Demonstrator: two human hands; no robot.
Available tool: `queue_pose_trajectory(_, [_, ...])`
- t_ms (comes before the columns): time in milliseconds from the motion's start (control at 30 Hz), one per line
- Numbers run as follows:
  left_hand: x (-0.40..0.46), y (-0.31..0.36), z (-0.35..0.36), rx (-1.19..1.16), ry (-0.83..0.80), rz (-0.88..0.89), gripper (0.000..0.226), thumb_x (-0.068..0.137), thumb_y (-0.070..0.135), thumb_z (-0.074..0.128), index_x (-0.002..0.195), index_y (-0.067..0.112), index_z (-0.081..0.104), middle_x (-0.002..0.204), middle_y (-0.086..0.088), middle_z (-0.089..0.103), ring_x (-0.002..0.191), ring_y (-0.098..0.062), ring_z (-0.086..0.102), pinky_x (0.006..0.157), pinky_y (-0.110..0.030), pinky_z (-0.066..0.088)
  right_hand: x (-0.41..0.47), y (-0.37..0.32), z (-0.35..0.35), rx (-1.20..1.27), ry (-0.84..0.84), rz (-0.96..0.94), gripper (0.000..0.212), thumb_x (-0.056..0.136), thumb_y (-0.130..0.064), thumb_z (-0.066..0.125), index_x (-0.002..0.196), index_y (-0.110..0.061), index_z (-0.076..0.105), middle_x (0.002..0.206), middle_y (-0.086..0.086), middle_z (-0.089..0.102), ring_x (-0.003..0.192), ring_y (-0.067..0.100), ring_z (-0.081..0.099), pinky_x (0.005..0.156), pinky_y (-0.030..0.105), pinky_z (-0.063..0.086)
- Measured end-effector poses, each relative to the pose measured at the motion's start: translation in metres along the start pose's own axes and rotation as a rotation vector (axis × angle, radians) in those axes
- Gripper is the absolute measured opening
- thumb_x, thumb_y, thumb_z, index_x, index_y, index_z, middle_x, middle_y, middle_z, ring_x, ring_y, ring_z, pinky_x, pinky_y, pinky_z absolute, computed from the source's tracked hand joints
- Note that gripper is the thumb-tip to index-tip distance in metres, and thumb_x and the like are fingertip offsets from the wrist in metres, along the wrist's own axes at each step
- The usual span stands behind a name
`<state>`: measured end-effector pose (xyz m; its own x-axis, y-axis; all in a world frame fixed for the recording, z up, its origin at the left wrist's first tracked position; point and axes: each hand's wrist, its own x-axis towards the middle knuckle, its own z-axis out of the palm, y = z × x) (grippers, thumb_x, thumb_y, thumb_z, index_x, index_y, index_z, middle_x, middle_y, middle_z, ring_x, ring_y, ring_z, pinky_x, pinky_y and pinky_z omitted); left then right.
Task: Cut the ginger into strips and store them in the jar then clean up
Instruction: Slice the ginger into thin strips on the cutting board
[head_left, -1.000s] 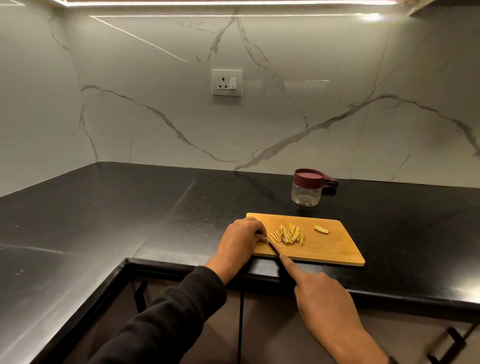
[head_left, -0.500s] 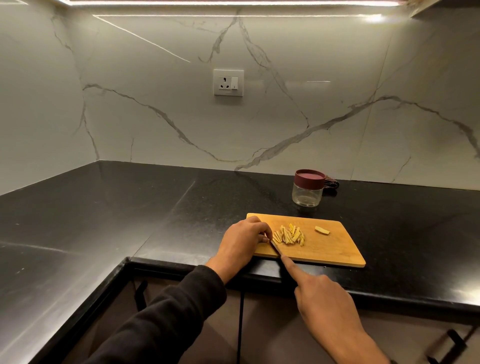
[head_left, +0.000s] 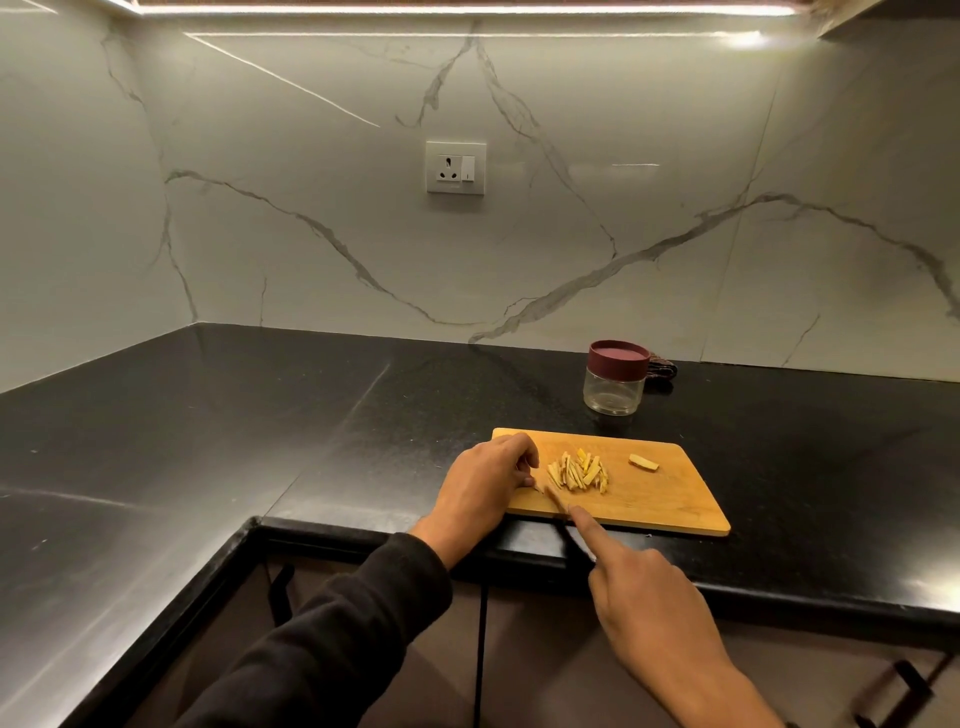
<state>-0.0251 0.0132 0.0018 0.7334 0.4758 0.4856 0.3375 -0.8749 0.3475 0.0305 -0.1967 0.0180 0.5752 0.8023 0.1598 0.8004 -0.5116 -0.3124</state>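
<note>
A wooden cutting board (head_left: 670, 499) lies at the counter's front edge. On it sits a pile of ginger strips (head_left: 577, 472), and one uncut ginger piece (head_left: 644, 462) lies apart to the right. My left hand (head_left: 485, 486) rests curled on the board's left end, fingertips holding a small bit of ginger that is mostly hidden. My right hand (head_left: 649, 603) grips a knife (head_left: 558, 506), index finger stretched along its spine, the blade tip down beside the left fingertips. A glass jar (head_left: 615, 384) with a maroon lid stands closed behind the board.
The black countertop (head_left: 260, 426) runs in an L along marble walls. A dark cloth (head_left: 662, 370) lies behind the jar. A wall socket (head_left: 455, 167) sits above. Cabinet fronts with dark handles (head_left: 904, 686) are below the counter edge.
The knife has shifted slightly left toward the left fingertips, at the left edge of the strip pile. The left hand stays in place on the board.
</note>
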Motion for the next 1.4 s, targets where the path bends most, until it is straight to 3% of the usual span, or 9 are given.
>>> queue_pose_trajectory(233, [0.0,-0.002,0.003,-0.053,-0.003,-0.029,0.02,0.094,0.011,0.066,0.103,0.025,0.054,0.095,0.009,0.068,0.081,-0.004,0.061,0.068,-0.017,0.045,0.006,-0.001,-0.004,0.076,-0.019,-0.043,0.06,0.107,-0.032,0.033,0.157,-0.047,0.003,0.078,-0.005,0.054,0.069,0.009,0.052,0.058,0.025,0.039])
queue_pose_trajectory(400, [-0.002,-0.005,0.003,-0.105,0.046,-0.075,0.024,0.096,0.006,0.061,0.102,0.025,0.046,0.09,0.009,0.063,0.076,-0.001,0.06,0.061,-0.009,0.045,0.008,-0.001,0.002,0.087,-0.04,-0.062,0.059,0.106,-0.035,0.036,0.155,-0.05,0.007,0.09,-0.004,0.06,0.078,0.01,0.056,0.074,0.031,0.051])
queue_pose_trajectory(667, [-0.001,-0.005,0.003,-0.104,0.053,-0.074,0.021,0.097,0.011,0.063,0.101,0.024,0.047,0.091,0.008,0.061,0.074,0.008,0.054,0.064,-0.017,0.049,0.012,0.005,0.0,0.035,0.013,-0.048,0.057,0.106,-0.037,0.034,0.155,-0.051,0.008,0.088,-0.009,0.056,0.079,0.007,0.054,0.068,0.026,0.044])
queue_pose_trajectory(833, [-0.001,-0.005,0.004,-0.101,0.065,-0.088,0.021,0.097,0.009,0.061,0.097,0.024,0.047,0.089,0.008,0.061,0.078,0.003,0.057,0.071,-0.035,0.056,0.016,0.006,-0.006,0.025,0.045,-0.037,0.057,0.106,-0.039,0.034,0.155,-0.051,0.009,0.078,-0.009,0.055,0.067,0.006,0.051,0.057,0.022,0.036])
queue_pose_trajectory(1100, [-0.001,-0.003,0.004,-0.086,0.056,-0.087,0.021,0.096,0.013,0.062,0.097,0.026,0.046,0.09,0.007,0.06,0.08,-0.009,0.059,0.073,-0.038,0.056,0.028,0.011,-0.006,-0.039,0.048,-0.06,0.055,0.106,-0.041,0.034,0.154,-0.054,0.008,0.077,-0.011,0.05,0.067,0.005,0.05,0.054,0.021,0.035])
queue_pose_trajectory(1400, [-0.001,-0.003,0.003,-0.091,0.046,-0.084,0.018,0.097,0.014,0.062,0.098,0.024,0.047,0.091,0.007,0.061,0.08,-0.007,0.059,0.073,-0.035,0.056,0.038,0.022,-0.008,-0.051,0.069,-0.004,0.054,0.106,-0.039,0.035,0.153,-0.055,0.013,0.08,-0.01,0.051,0.067,0.005,0.048,0.054,0.024,0.035])
